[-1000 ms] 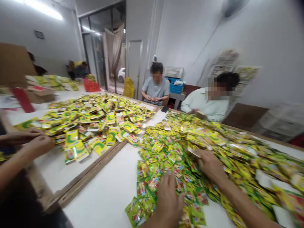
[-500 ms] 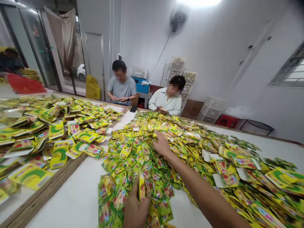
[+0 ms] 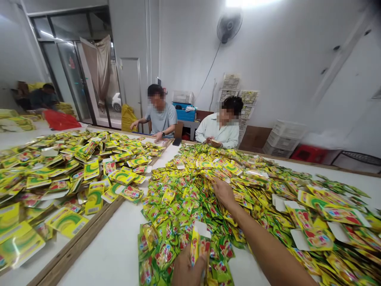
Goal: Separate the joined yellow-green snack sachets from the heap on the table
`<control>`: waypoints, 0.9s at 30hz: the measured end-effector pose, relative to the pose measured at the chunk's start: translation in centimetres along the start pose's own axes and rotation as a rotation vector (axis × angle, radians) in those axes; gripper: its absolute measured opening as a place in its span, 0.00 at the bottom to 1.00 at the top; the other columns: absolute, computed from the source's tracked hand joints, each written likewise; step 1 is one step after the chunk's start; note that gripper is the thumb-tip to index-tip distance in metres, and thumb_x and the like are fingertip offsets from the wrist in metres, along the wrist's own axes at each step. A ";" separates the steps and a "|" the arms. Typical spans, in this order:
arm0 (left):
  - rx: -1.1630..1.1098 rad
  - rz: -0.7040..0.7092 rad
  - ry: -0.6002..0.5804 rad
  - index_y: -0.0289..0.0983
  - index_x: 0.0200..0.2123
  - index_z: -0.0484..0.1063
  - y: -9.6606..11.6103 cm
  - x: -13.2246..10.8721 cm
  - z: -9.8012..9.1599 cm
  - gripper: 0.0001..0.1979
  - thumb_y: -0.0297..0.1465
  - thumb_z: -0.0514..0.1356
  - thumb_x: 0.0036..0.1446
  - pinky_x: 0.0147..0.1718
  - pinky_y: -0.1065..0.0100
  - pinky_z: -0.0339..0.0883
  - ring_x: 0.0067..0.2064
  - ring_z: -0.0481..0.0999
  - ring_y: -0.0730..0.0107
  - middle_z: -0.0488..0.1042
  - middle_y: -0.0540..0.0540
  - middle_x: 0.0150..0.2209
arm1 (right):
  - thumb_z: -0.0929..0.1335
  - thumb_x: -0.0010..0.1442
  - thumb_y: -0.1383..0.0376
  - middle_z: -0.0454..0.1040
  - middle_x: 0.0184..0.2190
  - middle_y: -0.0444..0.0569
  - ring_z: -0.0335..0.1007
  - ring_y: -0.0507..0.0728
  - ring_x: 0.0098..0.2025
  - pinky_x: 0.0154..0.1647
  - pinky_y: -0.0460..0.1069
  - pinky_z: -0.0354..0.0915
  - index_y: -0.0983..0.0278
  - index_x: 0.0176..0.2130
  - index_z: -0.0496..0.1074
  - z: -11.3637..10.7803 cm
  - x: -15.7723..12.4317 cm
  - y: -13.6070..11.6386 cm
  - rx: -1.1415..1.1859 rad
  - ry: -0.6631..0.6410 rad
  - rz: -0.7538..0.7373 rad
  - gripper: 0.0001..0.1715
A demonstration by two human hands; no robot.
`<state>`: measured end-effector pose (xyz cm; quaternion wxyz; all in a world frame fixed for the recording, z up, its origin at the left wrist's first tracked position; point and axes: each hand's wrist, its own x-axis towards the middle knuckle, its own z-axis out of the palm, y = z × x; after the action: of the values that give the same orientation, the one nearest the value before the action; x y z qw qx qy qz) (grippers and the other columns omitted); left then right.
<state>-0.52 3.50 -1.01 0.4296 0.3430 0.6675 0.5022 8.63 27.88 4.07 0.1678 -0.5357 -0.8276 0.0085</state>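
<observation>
My left hand (image 3: 188,269) is at the bottom edge of the view, gripping a yellow-and-green sachet (image 3: 197,243) with a white card end, held upright. My right hand (image 3: 224,193) reaches out and rests its fingers on a large heap of green and yellow foil sachets (image 3: 175,206), holding nothing I can see. The heap spreads over the white table top (image 3: 101,258) and lies under both hands. A second heap of flatter yellow sachets (image 3: 74,171) lies to the left, beyond a wooden strip (image 3: 80,234).
Two co-workers sit at the far side of the table, one in a grey shirt (image 3: 162,119) and one in a pale shirt (image 3: 218,131). A black phone (image 3: 177,142) lies on the far edge. White crates (image 3: 282,139) stand at right, a blue crate (image 3: 183,112) behind.
The view has swung right and risen since the oldest frame. My right hand has shifted right across the heap. My left hand now raises the sachet higher.
</observation>
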 end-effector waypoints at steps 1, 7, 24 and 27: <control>-0.010 0.018 0.016 0.36 0.49 0.70 0.1 -0.1 0.0 0.27 0.43 0.57 0.46 0.46 0.62 0.64 0.49 0.71 0.52 0.76 0.41 0.45 | 0.55 0.62 0.65 0.75 0.42 0.54 0.69 0.60 0.44 0.42 0.50 0.62 0.64 0.54 0.65 -0.8 -1.3 0.0 -0.005 0.040 -0.021 0.24; -0.022 0.156 -0.063 0.35 0.44 0.71 1.2 -1.2 0.0 0.23 0.42 0.59 0.46 0.46 0.63 0.63 0.47 0.72 0.54 0.76 0.39 0.44 | 0.55 0.60 0.72 0.73 0.45 0.54 0.66 0.60 0.45 0.47 0.53 0.60 0.65 0.52 0.66 -4.7 -11.0 2.5 -0.186 0.294 -0.305 0.23; -0.231 -0.021 -0.461 0.31 0.34 0.75 0.0 -3.0 -0.7 0.25 0.42 0.68 0.33 0.24 0.69 0.63 0.23 0.72 0.68 0.77 0.45 0.25 | 0.61 0.57 0.54 0.71 0.20 0.46 0.65 0.53 0.24 0.27 0.46 0.58 0.64 0.28 0.71 -6.0 -31.6 1.5 0.384 -0.085 0.383 0.19; -0.225 -0.046 -0.489 0.31 0.29 0.76 0.3 -3.3 -0.9 0.22 0.43 0.68 0.31 0.24 0.69 0.63 0.22 0.72 0.68 0.77 0.45 0.24 | 0.67 0.50 0.50 0.71 0.26 0.48 0.65 0.55 0.31 0.31 0.47 0.56 0.64 0.28 0.70 -4.9 -31.5 0.0 0.197 -0.129 0.325 0.19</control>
<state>-0.07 0.29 0.20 0.6246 0.3890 0.4916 0.4657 21.69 -0.92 0.18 0.1623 -0.6414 -0.7346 0.1506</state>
